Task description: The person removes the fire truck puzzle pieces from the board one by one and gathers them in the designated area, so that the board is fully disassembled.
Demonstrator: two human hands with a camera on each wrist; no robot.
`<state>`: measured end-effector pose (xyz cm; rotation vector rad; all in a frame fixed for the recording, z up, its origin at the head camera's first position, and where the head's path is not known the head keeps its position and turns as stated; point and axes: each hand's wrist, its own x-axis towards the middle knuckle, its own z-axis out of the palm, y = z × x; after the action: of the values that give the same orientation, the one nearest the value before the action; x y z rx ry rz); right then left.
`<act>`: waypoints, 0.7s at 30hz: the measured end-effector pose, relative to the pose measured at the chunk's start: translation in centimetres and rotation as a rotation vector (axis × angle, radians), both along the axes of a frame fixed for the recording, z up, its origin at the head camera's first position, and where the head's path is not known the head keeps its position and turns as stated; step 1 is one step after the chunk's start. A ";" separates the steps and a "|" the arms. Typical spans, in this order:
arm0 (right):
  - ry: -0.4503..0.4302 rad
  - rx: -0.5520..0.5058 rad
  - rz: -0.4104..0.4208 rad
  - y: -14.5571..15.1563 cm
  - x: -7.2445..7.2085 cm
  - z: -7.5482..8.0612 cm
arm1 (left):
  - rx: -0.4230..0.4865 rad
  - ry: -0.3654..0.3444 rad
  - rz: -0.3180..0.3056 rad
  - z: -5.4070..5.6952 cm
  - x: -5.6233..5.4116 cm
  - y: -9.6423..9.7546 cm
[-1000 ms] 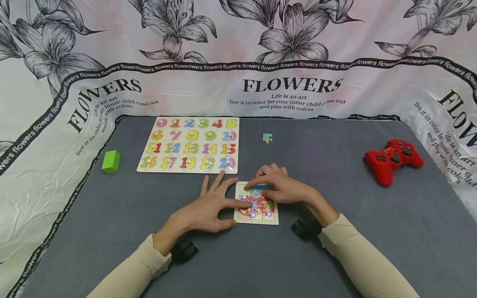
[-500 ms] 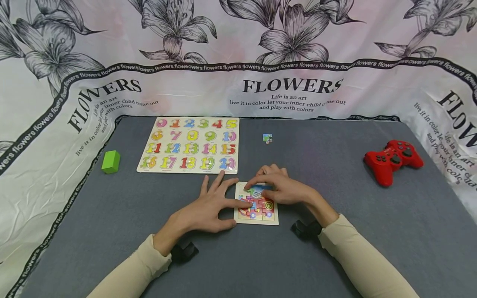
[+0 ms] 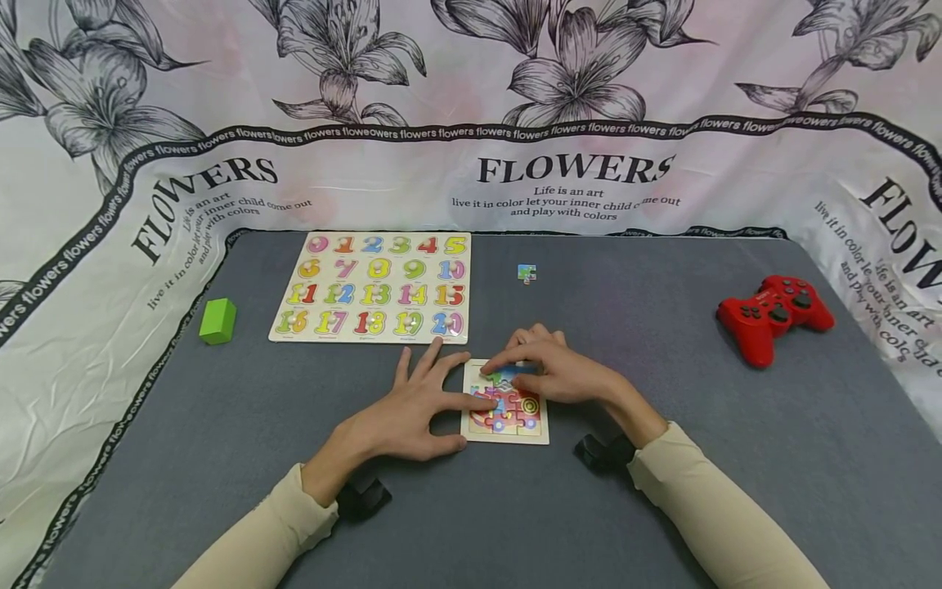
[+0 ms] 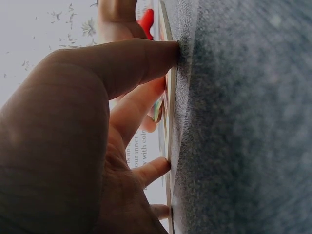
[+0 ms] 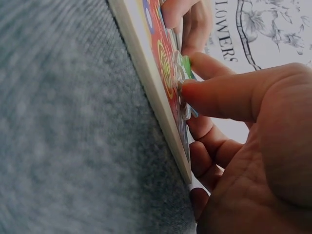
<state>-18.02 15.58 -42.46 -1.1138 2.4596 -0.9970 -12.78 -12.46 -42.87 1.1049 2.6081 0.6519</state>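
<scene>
A small jigsaw puzzle board [image 3: 508, 439] with a red vehicle picture and a pale frame lies flat on the grey table. My left hand [image 3: 412, 413] is spread beside it, the index fingertip on the fitted pieces and the thumb at the board's near left corner. Over the board's far part, my right hand [image 3: 555, 370] pinches a puzzle piece [image 5: 187, 111] between thumb and index finger. That piece shows green and blue edges and tilts up from the board in the right wrist view. My other right fingers are curled by the board's far edge.
One loose puzzle piece [image 3: 527, 273] lies farther back. A number board [image 3: 280, 334] with colourful numerals sits back left, its near edge close to my left fingertips. A green block [image 3: 217, 321] stands at the left, a red game controller [image 3: 773, 315] at the right.
</scene>
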 end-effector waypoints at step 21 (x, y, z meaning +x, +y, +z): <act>-0.079 -0.079 -0.028 0.4 -0.3 -0.4 | 0.018 0.009 -0.004 -0.1 0.1 0.0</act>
<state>-18.34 15.95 -42.84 -1.0450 2.3990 -1.1332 -12.66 -12.49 -42.92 1.1208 2.6122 0.6729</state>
